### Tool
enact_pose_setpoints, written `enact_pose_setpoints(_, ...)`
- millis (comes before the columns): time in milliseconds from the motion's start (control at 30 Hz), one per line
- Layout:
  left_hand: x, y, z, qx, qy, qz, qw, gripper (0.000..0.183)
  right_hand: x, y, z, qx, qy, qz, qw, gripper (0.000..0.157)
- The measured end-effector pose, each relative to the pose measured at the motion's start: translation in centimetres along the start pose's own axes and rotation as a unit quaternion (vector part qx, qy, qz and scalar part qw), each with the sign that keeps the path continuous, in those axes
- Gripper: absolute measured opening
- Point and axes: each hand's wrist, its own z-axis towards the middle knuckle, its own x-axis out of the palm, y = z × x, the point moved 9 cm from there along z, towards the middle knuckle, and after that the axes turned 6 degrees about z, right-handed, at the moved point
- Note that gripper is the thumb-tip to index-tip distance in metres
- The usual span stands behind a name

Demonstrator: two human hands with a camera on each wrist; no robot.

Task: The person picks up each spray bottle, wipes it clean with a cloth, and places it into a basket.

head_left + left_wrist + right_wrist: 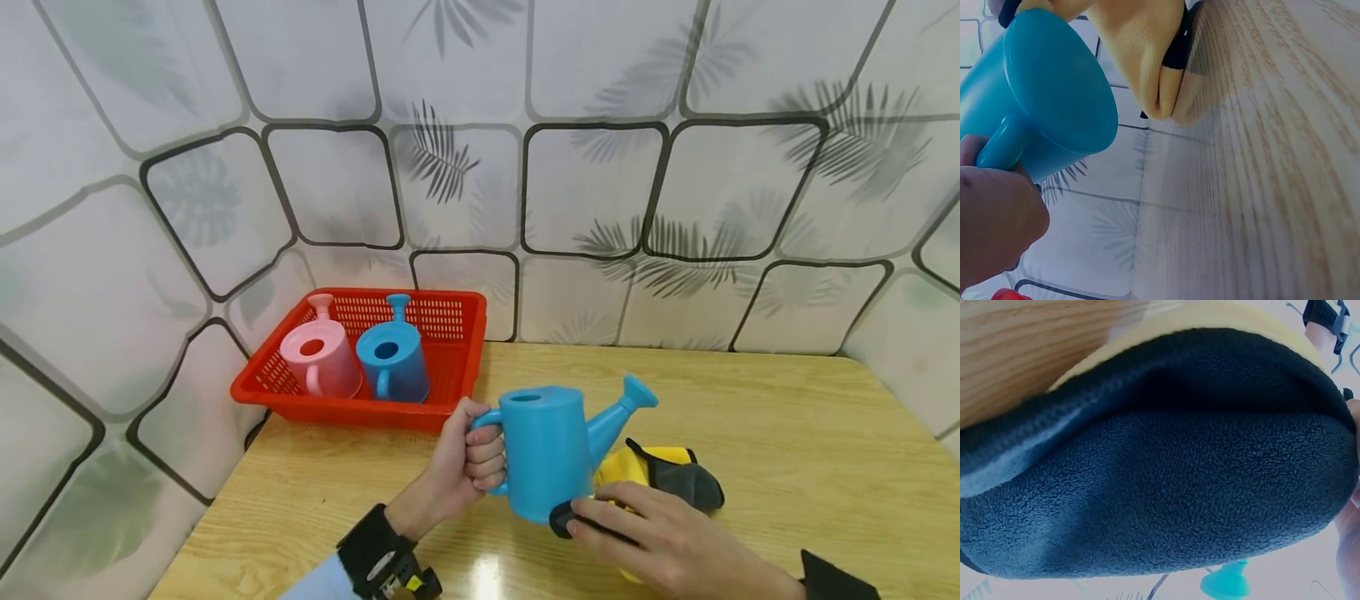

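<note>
My left hand (pixel 472 454) grips the handle of a light blue watering can (pixel 546 454), holding it upright over the table with its spout pointing right. A yellow and dark grey cloth (pixel 684 482) is bunched in my right hand (pixel 652 533), its dark edge against the lower side of the can. In the left wrist view the can's base (pixel 1063 81) shows, with the yellow side of the cloth (pixel 1138 50) hanging beside it. The fleecy grey side of the cloth (pixel 1179 494) fills most of the right wrist view and hides much of the can.
A red plastic basket (pixel 345 410) with slotted sides stands at the back left of the wooden table (pixel 810 467). Inside it are a pink watering can (pixel 330 367) and a darker blue one (pixel 401 367). A patterned curtain (pixel 592 183) surrounds the table's back and sides.
</note>
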Motion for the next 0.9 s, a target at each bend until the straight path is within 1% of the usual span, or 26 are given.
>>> enact_pose_setpoints(133, 0.4, 0.1, 0.1, 0.009, 0.015, 0.02, 0.9996, 0.042, -0.4, -0.4, 0.0, 0.019, -0.008, -0.009, 1.0, 0.038)
enact_pose_setpoints(200, 0.6, 0.3, 0.1, 0.009, 0.023, 0.027, 0.9993, 0.042, -0.7, -0.6, 0.1, 0.031, -0.017, -0.017, 0.999, 0.042)
enact_pose_setpoints(267, 0.9, 0.4, 0.1, 0.007, 0.034, 0.034, 0.9988, 0.042, -1.2, -0.8, 0.4, 0.044, -0.029, -0.022, 0.998, 0.049)
enact_pose_setpoints(333, 1.3, 0.6, 0.0, 0.008, 0.051, 0.044, 0.9977, 0.042, -1.9, -1.0, 0.8, 0.051, -0.049, -0.031, 0.997, 0.047)
enact_pose_setpoints(400, 1.6, 0.7, -0.1, 0.01, 0.068, 0.058, 0.996, 0.042, -2.7, -1.1, 1.3, 0.05, -0.072, -0.04, 0.995, 0.042)
enact_pose_setpoints(500, 2.0, 0.7, -0.2, 0.014, 0.083, 0.08, 0.9933, 0.042, -3.7, -1.3, 1.8, 0.05, -0.106, -0.06, 0.991, 0.037)
enact_pose_setpoints(700, 2.1, 0.8, -0.3, 0.019, 0.084, 0.097, 0.9915, 0.042, -4.5, -2.2, 1.5, 0.096, -0.142, -0.084, 0.982, 0.042)
enact_pose_setpoints(833, 2.0, 1.0, -0.3, 0.009, 0.074, 0.096, 0.9925, 0.043, -5.1, -2.5, 1.1, 0.108, -0.193, -0.092, 0.971, 0.04)
enact_pose_setpoints(900, 2.0, 1.0, -0.2, 0.009, 0.071, 0.099, 0.9925, 0.043, -5.3, -2.7, 1.1, 0.113, -0.208, -0.093, 0.967, 0.038)
